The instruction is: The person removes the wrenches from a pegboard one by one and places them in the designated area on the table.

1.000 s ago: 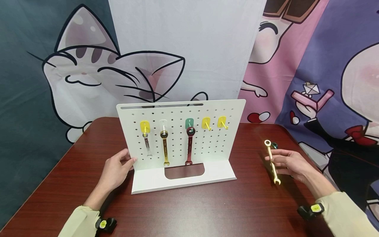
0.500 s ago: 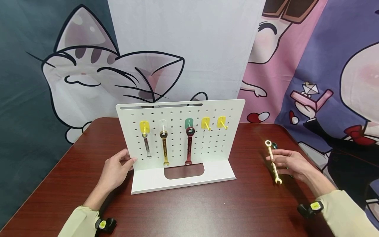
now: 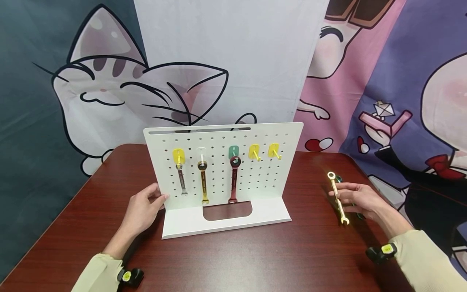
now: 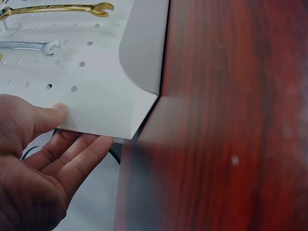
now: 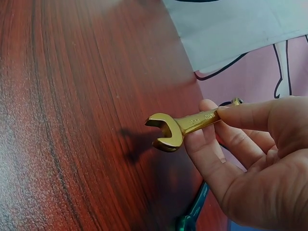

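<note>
A white pegboard stand (image 3: 219, 140) is on the table. My left hand (image 3: 142, 209) holds its left edge, thumb (image 4: 45, 118) on the front face and fingers reaching behind. Hanging from hooks are a small silver wrench (image 3: 181, 181), a gold wrench (image 3: 204, 182) and a red wrench (image 3: 234, 182). Right of the board, my right hand (image 3: 361, 202) pinches another gold combination wrench (image 3: 341, 211) above the table, ring end up and away. In the right wrist view its open end (image 5: 171, 137) points left. Below it lies a green wrench (image 5: 196, 208), partly hidden by the hand.
Two yellow hooks, one (image 3: 254, 152) beside the other (image 3: 274, 151), carry nothing at the board's right. The dark red wooden table (image 3: 233, 259) extends around the stand. Cartoon-printed cloth (image 3: 233, 36) hangs behind the table.
My right hand, with the gold wrench, has shifted very slightly to the right. The left hand and the stand look unmoved; the hanging silver wrench tilts a little differently.
</note>
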Motion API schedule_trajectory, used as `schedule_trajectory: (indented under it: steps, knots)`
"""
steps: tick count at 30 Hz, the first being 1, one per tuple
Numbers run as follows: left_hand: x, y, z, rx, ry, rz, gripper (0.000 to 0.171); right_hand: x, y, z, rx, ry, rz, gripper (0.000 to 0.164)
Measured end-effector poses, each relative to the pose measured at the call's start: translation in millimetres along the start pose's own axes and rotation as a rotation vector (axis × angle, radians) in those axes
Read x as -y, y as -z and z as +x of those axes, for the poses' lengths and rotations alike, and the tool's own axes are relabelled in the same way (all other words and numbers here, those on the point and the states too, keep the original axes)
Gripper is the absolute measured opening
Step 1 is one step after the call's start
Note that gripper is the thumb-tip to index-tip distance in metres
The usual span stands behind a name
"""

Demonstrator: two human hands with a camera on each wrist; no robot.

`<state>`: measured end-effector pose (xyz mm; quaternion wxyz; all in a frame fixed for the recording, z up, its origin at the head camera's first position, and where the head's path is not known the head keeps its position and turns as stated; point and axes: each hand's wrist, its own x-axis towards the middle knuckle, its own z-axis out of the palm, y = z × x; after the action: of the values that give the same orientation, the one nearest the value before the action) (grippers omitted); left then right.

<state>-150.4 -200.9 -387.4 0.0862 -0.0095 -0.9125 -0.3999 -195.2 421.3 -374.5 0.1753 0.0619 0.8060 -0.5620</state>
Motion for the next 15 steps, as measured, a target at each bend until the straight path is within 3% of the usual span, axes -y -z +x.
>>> schedule_trajectory:
  steps: [15]
  knots:
    - [-0.3, 0.2, -0.1, -0.003, -0.002, 0.006, 0.007, -5.9, 5.0, 5.3, -0.014, -0.020, -0.033, 0.052]
